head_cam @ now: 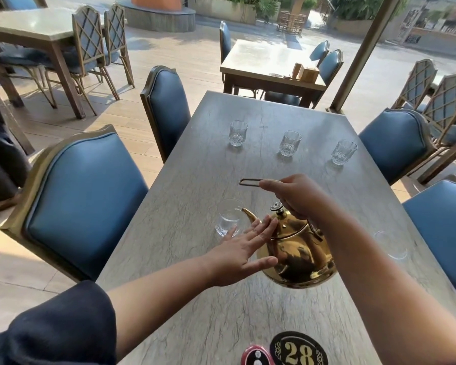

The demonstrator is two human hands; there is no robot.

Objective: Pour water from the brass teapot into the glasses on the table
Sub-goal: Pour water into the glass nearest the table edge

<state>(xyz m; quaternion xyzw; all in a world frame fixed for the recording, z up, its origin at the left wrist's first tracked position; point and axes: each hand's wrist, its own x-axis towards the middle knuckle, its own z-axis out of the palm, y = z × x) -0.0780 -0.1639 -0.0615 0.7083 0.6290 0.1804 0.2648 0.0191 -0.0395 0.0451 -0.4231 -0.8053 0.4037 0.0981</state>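
Now mid-pour, 1st glass: right hand (298, 196) grips & tips the brass teapot (298, 256), spout over the near glass (228, 217) at its 10 o'clock, left hand (244, 248) flat, fingers straight vs. pot's side; next prob. level off, carry toward far glasses (290, 143) at 12.

An open-air restaurant terrace: several dining tables (248, 164), matching blue chairs (87, 196), a table-number plaque (299, 350) marked 28

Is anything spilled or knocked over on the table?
Nothing stands out. No puddle shows on the table; the teapot is tipped to pour, spout at the rim of the near glass, right hand gripping its handle, left hand flat against it.
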